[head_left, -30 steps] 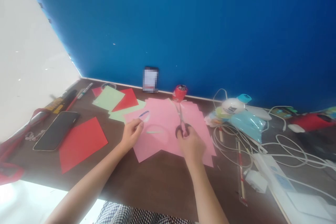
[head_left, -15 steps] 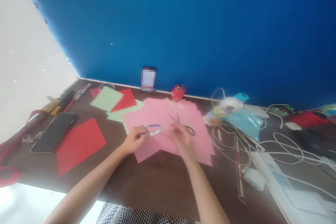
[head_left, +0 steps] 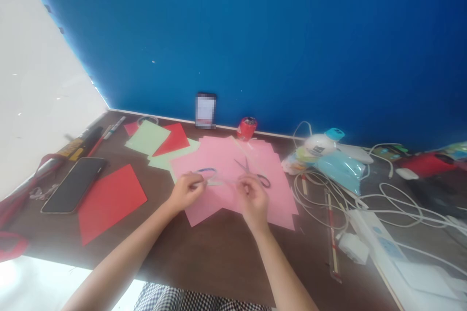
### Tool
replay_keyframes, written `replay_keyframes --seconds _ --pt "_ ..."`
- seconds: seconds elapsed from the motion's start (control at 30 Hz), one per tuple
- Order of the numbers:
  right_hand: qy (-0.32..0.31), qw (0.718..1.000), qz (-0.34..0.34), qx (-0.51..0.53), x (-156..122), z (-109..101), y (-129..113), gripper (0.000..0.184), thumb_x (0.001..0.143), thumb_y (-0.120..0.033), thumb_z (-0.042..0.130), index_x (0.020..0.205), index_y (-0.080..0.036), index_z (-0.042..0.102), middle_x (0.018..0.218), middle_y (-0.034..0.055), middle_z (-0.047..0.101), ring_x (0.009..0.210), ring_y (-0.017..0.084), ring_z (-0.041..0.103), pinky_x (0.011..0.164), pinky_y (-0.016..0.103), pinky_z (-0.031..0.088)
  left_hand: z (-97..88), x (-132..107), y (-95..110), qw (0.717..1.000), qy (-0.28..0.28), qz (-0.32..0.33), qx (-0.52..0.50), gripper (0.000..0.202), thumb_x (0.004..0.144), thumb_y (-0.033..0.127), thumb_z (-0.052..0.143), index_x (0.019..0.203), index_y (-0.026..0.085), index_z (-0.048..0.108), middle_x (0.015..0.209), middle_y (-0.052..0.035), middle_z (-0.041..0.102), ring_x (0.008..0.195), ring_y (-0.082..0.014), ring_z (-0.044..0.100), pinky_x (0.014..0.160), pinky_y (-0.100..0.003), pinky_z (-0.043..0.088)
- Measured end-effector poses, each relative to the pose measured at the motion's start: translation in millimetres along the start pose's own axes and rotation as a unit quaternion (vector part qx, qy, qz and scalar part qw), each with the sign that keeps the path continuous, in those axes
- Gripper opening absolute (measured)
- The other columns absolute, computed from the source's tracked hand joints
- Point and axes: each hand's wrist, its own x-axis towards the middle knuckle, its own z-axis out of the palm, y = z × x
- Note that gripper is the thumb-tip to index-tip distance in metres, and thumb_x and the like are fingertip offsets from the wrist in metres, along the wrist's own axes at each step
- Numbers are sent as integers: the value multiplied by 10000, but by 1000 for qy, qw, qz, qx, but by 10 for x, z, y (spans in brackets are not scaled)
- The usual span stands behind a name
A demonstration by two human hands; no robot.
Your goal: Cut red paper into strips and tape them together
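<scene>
My left hand (head_left: 187, 191) pinches a small roll of clear tape with a blue rim (head_left: 206, 172) over a spread of pink paper sheets (head_left: 219, 160). A thin strip of tape (head_left: 224, 182) stretches from the roll to my right hand (head_left: 252, 196), whose fingertips are pinched on its end. The scissors (head_left: 254, 173) lie on the pink paper just beyond my right hand, blades open, nobody holding them.
A red sheet (head_left: 109, 199) and a black phone (head_left: 76, 183) lie at the left. Green and red sheets (head_left: 160, 140) sit behind. A red tape dispenser (head_left: 247, 128) stands by the blue wall. White cables (head_left: 328, 194), a power strip (head_left: 383, 245) and packets crowd the right.
My right hand has put the scissors down on the pink paper and come back to the tape. It now pulls a strip out from the roll in my left hand.
</scene>
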Motion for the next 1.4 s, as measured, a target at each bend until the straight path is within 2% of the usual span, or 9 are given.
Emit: replay_keyframes --seconds 0.17,0.27,0.37,0.47,0.6,0.73,0.9,1.17,1.4 --pt "75 996 15 -49 43 -46 101 100 765 -276 570 790 -180 585 858 56 590 813 183 563 713 322 457 -239 119 -322 957 178 -62 219 430 746 331 524 414 175 299 445 44 245 482 -98 287 567 -237 308" --pt "5 995 10 -101 33 -26 218 217 786 -257 536 991 -191 561 933 69 601 830 183 567 756 342 451 -447 159 -531 907 238 -84 337 347 779 344 499 478 172 498 519 -13 452 646 -165 465 765 -334 343" --pt "-103 980 -27 -165 -7 49 340 420 797 -221 515 1210 -224 438 974 64 608 942 201 545 859 384 403 -546 151 -627 857 265 -134 421 279 778 360 511 949 169 621 973 -134 564 1041 -313 440 933 -537 200" --pt "-158 959 -49 -231 -32 132 440 527 781 -185 516 1281 -243 360 953 54 619 948 216 535 890 422 361 -466 126 -597 860 224 -142 435 498 749 371 553 1182 134 490 1167 -197 459 1199 -392 281 940 -615 140" --pt "-158 951 -43 -264 -24 184 509 552 760 -159 516 1281 -222 345 869 47 621 877 226 540 860 434 356 -147 78 -454 953 57 -13 297 277 780 327 533 1006 176 587 1013 -116 542 1013 -280 447 891 -459 342" --pt "-162 946 -44 -277 -20 186 530 540 753 -128 501 1265 -221 354 818 27 614 853 221 534 871 448 329 145 9 -350 979 -68 17 194 209 786 286 535 960 191 600 996 -89 544 969 -249 450 831 -422 393" --pt "-181 945 -50 -267 -38 172 502 469 799 -154 440 1260 -195 361 870 51 588 865 211 533 855 416 376 183 7 -322 987 -87 -15 134 100 776 208 524 816 176 609 976 -86 566 959 -240 473 838 -429 397" --pt "-209 949 -62 -228 -48 137 397 442 838 -159 376 1274 -230 360 901 49 567 890 193 551 874 390 414 90 60 -175 984 -91 -115 -99 209 794 251 508 949 167 620 971 -76 650 876 -189 599 799 -327 458" --pt "-50 991 -46 -113 -62 208 277 216 786 -260 531 989 -193 560 1150 116 544 1163 248 435 979 468 326 102 62 -217 927 -70 -270 -249 283 772 348 559 928 123 630 863 -98 688 756 -204 658 736 -348 511"
